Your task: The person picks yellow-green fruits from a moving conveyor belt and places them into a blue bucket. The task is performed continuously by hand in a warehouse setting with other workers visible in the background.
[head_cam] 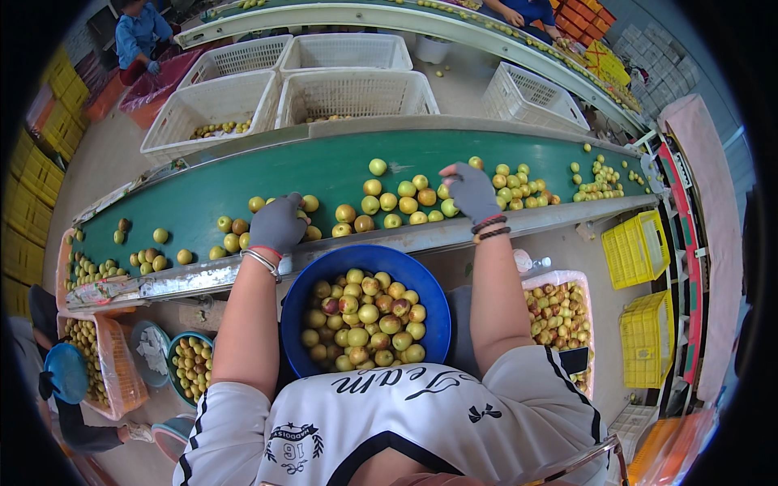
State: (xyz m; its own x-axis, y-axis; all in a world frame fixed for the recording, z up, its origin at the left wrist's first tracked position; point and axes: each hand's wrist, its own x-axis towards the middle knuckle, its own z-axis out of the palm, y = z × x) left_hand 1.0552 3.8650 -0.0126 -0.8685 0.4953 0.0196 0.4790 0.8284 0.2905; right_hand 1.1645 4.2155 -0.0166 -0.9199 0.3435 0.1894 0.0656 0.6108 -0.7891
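Observation:
My left hand [276, 223], in a grey fingerless glove, is on the green conveyor belt [328, 149] among loose jujubes. Its fingers curl over a jujube at their tips; whether they grip it is hidden. My right hand [473, 189], gloved alike, hovers over the belt further right. Its bare fingertips point left and hold nothing visible; a green jujube [450, 208] lies just below it. Between the hands, a loose cluster of green and brown jujubes [406, 189] lies along the near side. In my lap rests a blue plastic basin [440, 304] partly filled with jujubes [368, 313].
A metal rail [419, 242] edges the belt's near side. White plastic crates [358, 91] stand beyond it. At right are a lined crate of jujubes [556, 316] and yellow crates [647, 340]. A teal basin [193, 367] sits at left. Co-workers [138, 36] are nearby.

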